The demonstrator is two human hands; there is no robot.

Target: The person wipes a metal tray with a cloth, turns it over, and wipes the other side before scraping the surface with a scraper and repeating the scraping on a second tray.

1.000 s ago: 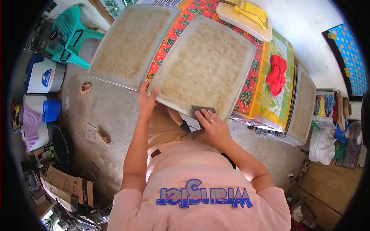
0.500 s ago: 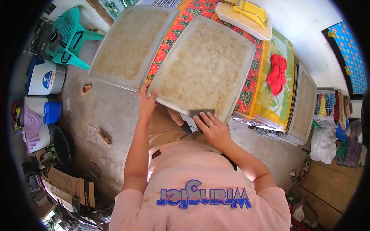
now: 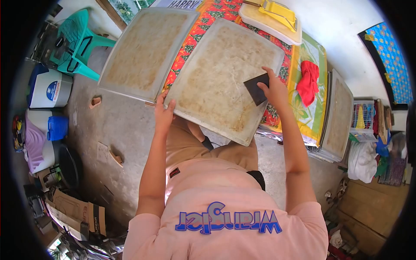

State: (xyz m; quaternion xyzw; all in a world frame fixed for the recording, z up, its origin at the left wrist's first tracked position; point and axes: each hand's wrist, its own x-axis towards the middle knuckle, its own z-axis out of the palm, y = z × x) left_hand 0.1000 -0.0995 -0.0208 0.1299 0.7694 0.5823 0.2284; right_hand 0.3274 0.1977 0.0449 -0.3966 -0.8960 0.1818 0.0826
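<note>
A green plastic chair (image 3: 80, 47) stands on grey concrete floor (image 3: 125, 125) beneath white walls (image 3: 342, 30).

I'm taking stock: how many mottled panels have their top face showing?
3: the left panel, the middle panel gripped by the left hand, and the right panel, topping a stack beyond the red cloth. That stack may hide more.

Probably a home workroom: panels (image 3: 216, 73), chair (image 3: 77, 21)
</note>
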